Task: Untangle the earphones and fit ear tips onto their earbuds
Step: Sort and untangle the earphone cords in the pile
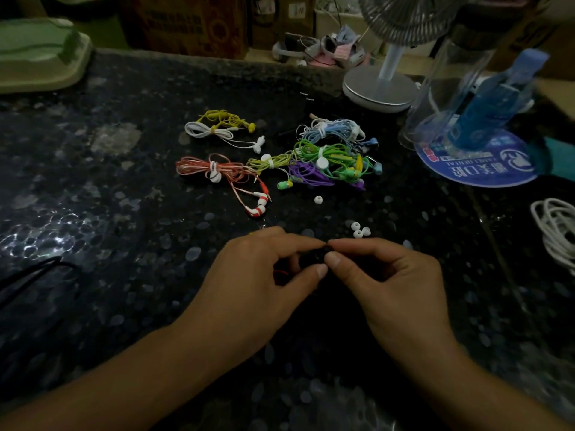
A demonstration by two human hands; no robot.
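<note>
Centrally, low in frame: left hand [264, 275] and right hand [382, 275] meeting fingertip to fingertip over dark speckled worktop [109, 213], both pinching one small dark item between thumb and forefinger; too dark to tell earbud from tip. Bit of red cable [281, 273] under left palm. Just above right hand: three loose white ear tips [360, 230]; one more single ear tip [318, 199] a little higher. Mid-frame, bundled earphones: orange-pink set [214, 169] with red-white buds, left of centre; white set [208, 130] and yellow set [225, 118] above it, touching; tangled heap of green, purple and yellow-green earphones [326, 164] right of centre; light blue set [334, 129] atop heap's upper edge. Upper right: fan base [378, 88], clear bottle [466, 98] on blue round coaster [476, 163]. Right edge: white cable coil [555, 228]. Lower left edge: black cable [34, 275]. Upper left: pale green tray [37, 54]. Cardboard boxes [186, 23] along top, behind worktop.
</note>
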